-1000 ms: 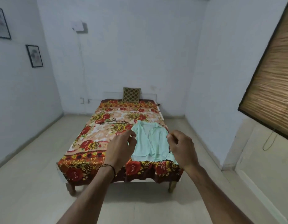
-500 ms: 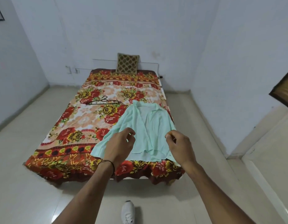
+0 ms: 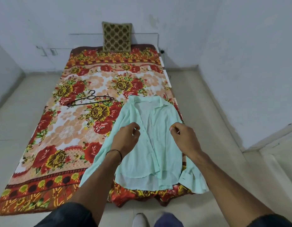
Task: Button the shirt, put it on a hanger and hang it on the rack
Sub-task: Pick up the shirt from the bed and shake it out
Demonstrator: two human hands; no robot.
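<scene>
A mint-green shirt (image 3: 158, 145) lies flat on the near right part of the bed, collar pointing away from me and its front open down the middle. One sleeve hangs over the bed's near edge. My left hand (image 3: 125, 140) hovers over the shirt's left front panel, fingers loosely curled and holding nothing. Over the right panel is my right hand (image 3: 184, 138), posed the same way and also empty. A dark hanger (image 3: 91, 101) lies on the bedcover to the left of the collar. No rack is in view.
The bed (image 3: 48, 158) carries a red and yellow floral cover and stands against the far wall. A patterned cushion (image 3: 116, 36) leans at its head. Pale floor runs on both sides. My white shoe (image 3: 140, 220) is at the bed's foot.
I have walked up to the foot of the bed and tipped my view down. Both hands kept their curled pose and now hang over the shirt.
</scene>
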